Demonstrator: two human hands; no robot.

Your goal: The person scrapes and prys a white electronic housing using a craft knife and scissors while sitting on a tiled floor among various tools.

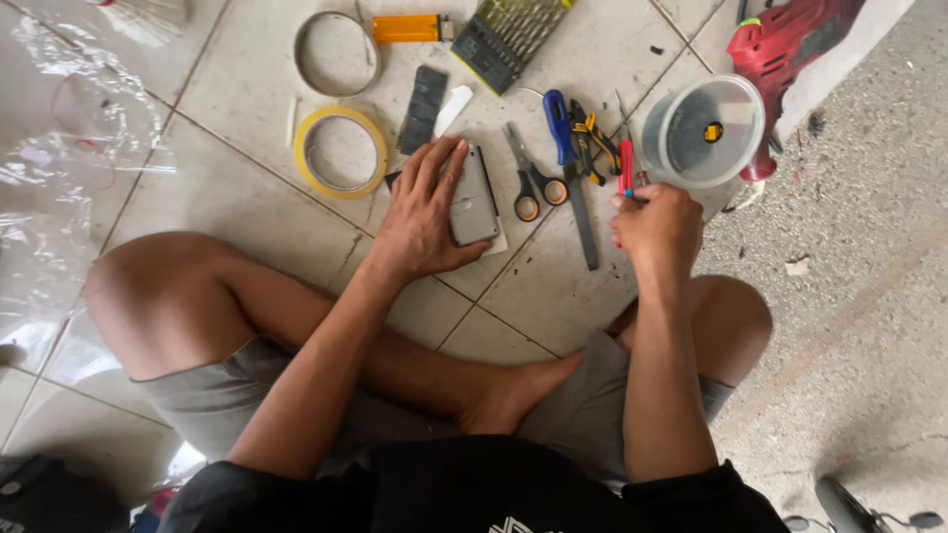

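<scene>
I sit cross-legged on a tiled floor. My left hand (423, 212) lies flat over a grey phone (474, 202) that rests on the tiles, fingers spread across its left side. My right hand (654, 225) is closed around a small tool with a red handle (626, 165), whose top sticks out above my fingers. Scissors with orange-lined handles (528, 183) and a blue-handled tool (568, 158) lie between my two hands.
A yellow tape roll (308, 168), a metal ring (300, 61), an orange lighter (405, 29), a drill bit case (506, 38), a dark strip (424, 109), a clear round tub (703, 130) and a red power tool (790, 44) lie ahead. Crumpled clear plastic (49, 178) lies left. Rough concrete (849, 296) lies right.
</scene>
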